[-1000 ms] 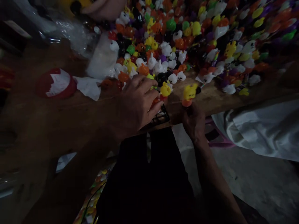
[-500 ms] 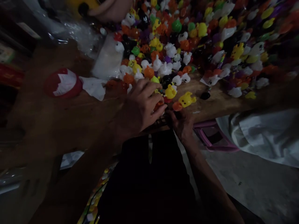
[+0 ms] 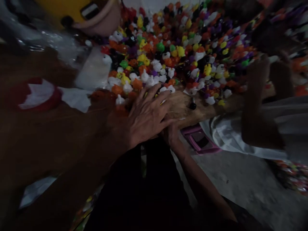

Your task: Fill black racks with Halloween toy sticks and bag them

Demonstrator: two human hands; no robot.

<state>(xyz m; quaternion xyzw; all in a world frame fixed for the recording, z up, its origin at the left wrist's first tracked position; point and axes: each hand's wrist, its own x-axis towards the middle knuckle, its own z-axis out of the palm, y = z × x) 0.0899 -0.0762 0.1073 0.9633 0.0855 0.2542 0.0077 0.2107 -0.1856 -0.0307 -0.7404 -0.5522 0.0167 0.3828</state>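
Two hands meet at the worktop edge, beside a large heap of figures

The left hand (image 3: 148, 117) lies palm down, its fingers stretched and a little apart; a bit of yellow shows between them. The palm is hidden, so I cannot tell if it grips something. The right hand (image 3: 172, 134) is just beside its thumb, partly covered; its grip I cannot tell.

The handling seems to be in progress. No finished group can be made out, and many small plastic figures (image 3: 157, 65) lie loose beyond the left hand, so much probably remains.

These figures are glossy, rounded, animal-like, in white, orange, yellow, green, purple and black. The worktop (image 3: 181, 102) is of brown wood with visible grain. On the left are a smooth red bowl (image 3: 57, 96), thin crumpled paper (image 3: 75, 98) and a stack of clear plastic bags (image 3: 91, 73).
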